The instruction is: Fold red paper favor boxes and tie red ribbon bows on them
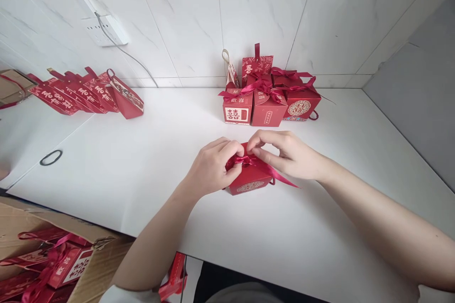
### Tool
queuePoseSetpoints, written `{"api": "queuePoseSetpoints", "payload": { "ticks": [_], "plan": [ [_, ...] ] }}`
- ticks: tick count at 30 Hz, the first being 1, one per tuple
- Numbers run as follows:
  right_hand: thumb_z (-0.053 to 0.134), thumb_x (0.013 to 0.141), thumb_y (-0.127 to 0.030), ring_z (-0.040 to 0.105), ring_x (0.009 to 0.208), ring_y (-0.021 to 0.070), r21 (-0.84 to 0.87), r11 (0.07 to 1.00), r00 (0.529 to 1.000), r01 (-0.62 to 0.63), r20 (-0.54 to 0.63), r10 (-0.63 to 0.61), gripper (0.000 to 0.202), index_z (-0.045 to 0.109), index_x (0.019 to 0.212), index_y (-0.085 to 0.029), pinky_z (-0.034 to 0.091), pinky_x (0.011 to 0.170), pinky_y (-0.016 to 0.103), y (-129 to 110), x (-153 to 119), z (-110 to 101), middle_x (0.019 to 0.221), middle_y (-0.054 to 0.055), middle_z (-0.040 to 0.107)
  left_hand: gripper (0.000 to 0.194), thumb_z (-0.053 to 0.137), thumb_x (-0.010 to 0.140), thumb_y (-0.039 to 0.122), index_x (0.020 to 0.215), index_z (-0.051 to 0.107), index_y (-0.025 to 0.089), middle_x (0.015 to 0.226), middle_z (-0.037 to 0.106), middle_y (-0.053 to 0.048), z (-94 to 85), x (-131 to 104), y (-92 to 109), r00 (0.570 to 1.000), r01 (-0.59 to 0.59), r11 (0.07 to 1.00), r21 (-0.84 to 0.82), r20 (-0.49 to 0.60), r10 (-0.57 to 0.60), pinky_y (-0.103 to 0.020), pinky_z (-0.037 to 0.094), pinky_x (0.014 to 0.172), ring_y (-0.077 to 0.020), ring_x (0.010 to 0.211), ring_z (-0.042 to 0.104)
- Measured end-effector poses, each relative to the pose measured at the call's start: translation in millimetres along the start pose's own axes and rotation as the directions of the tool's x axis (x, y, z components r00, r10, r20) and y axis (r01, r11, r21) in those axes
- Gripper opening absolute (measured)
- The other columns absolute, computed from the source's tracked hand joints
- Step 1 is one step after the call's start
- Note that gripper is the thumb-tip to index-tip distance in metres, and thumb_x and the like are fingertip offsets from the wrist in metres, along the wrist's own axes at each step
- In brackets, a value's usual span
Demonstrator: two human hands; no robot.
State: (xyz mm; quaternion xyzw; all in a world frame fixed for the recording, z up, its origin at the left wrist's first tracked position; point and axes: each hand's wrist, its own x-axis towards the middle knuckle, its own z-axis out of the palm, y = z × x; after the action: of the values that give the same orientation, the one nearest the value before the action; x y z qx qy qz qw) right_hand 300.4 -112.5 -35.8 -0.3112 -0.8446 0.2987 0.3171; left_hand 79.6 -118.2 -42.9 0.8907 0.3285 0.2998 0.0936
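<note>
A red gift box (250,181) with a round gold emblem stands on the white table, below both hands. Across its top runs a dark pink ribbon (280,177), knotted or looped in the middle, one tail hanging out to the right. My left hand (216,163) is closed on the ribbon at the left of the knot, thumb and fingers pinched together. From the right, my right hand (284,151) pinches at the knot with thumb and forefinger. Its fingertips meet the ribbon there, and the exact bit between them is partly hidden.
Several ribboned red boxes (269,111) stand against the tiled wall. Several triangular red boxes (103,94) lean in a row at the back left. A black ring (51,157) lies on the table (149,151). At lower left, a cardboard carton (103,260) holds more red boxes.
</note>
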Motion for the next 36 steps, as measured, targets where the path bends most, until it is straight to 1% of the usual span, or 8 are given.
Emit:
{"api": "queuePoseSetpoints", "payload": {
  "ticks": [4,14,18,23,27,30,32,36],
  "plan": [
    [0.045,0.098,-0.028,0.059,0.076,0.0153,0.003,0.995,0.994,-0.1,-0.051,0.1,0.024,0.066,0.09,-0.019,0.046,0.071,0.029,0.9,3.1,7.5,0.086,0.005,0.064,0.012,0.047,0.083,0.009,0.084,0.049,0.021,0.076,0.059,0.0,-0.5,0.5,-0.5,0.999,-0.053,0.997,0.063,0.005,0.053,-0.027,0.042,0.067,-0.0139,0.071,0.051],
    [0.061,0.088,-0.032,0.056,0.073,0.0136,0.174,0.952,0.967,-0.253,0.079,0.242,0.016,0.074,0.091,-0.023,0.044,0.068,0.028,0.5,2.4,5.0,0.086,0.002,0.063,0.012,0.046,0.088,0.011,0.086,0.053,0.02,0.087,0.059,-0.003,0.9,0.6,-1.3,0.992,-0.124,0.986,0.111,-0.015,0.126,-0.027,0.044,0.071,-0.0137,0.077,0.055],
    [0.067,0.083,-0.033,0.058,0.075,0.0149,0.337,0.9,0.961,-0.278,0.095,0.261,0.015,0.074,0.089,-0.021,0.046,0.07,0.03,5.7,2.4,6.4,0.085,0.002,0.067,0.012,0.047,0.088,0.009,0.086,0.053,0.02,0.087,0.06,-0.002,2.2,0.1,-1.6,0.992,-0.126,0.989,0.075,-0.013,0.127,-0.027,0.044,0.07,-0.0128,0.077,0.055],
    [0.071,0.079,-0.037,0.061,0.075,0.0168,0.449,0.832,0.945,-0.326,0.125,0.303,0.02,0.073,0.087,-0.018,0.047,0.068,0.031,12.0,2.2,8.1,0.084,0.004,0.07,0.01,0.051,0.087,0.01,0.088,0.051,0.02,0.085,0.059,0.0,1.4,0.3,-0.6,0.998,-0.062,0.998,0.012,-0.022,0.062,-0.027,0.044,0.07,-0.0124,0.075,0.054],
    [0.07,0.081,-0.034,0.058,0.071,0.0146,0.43,0.837,0.94,-0.339,0.121,0.319,0.016,0.072,0.086,-0.019,0.045,0.064,0.029,10.5,1.5,6.5,0.082,0.002,0.068,0.017,0.065,0.081,0.022,0.079,0.048,0.02,0.085,0.054,-0.001,-6.1,1.9,1.4,0.986,0.116,0.993,0.02,-0.126,-0.112,-0.03,0.045,0.073,-0.0155,0.08,0.052],
    [0.068,0.082,-0.033,0.056,0.068,0.0135,0.412,0.844,0.938,-0.345,0.117,0.327,0.014,0.071,0.085,-0.019,0.044,0.062,0.028,9.7,1.3,6.1,0.079,0.001,0.066,0.018,0.065,0.081,0.028,0.073,0.051,0.02,0.085,0.054,-0.001,-15.4,2.5,2.9,0.974,0.224,0.974,0.037,-0.037,-0.222,-0.032,0.046,0.078,-0.016,0.081,0.053],
    [0.065,0.084,-0.032,0.056,0.068,0.0135,0.394,0.849,0.936,-0.352,0.119,0.332,0.014,0.07,0.085,-0.019,0.043,0.062,0.028,9.8,1.2,6.2,0.079,0.002,0.066,0.01,0.064,0.082,0.027,0.086,0.057,0.021,0.094,0.057,-0.002,-20.7,2.4,3.2,0.96,0.278,0.96,-0.006,0.035,-0.278,-0.033,0.047,0.081,-0.0167,0.088,0.055],
    [0.064,0.084,-0.03,0.056,0.068,0.0134,0.352,0.865,0.934,-0.357,0.122,0.336,0.013,0.069,0.085,-0.019,0.044,0.063,0.028,9.3,1.0,6.1,0.08,0.002,0.064,0.012,0.063,0.083,0.028,0.094,0.063,0.022,0.105,0.06,-0.004,-24.6,1.6,1.4,0.948,0.299,0.95,-0.09,0.138,-0.285,-0.032,0.048,0.084,-0.0177,0.096,0.057]
  ]
}}
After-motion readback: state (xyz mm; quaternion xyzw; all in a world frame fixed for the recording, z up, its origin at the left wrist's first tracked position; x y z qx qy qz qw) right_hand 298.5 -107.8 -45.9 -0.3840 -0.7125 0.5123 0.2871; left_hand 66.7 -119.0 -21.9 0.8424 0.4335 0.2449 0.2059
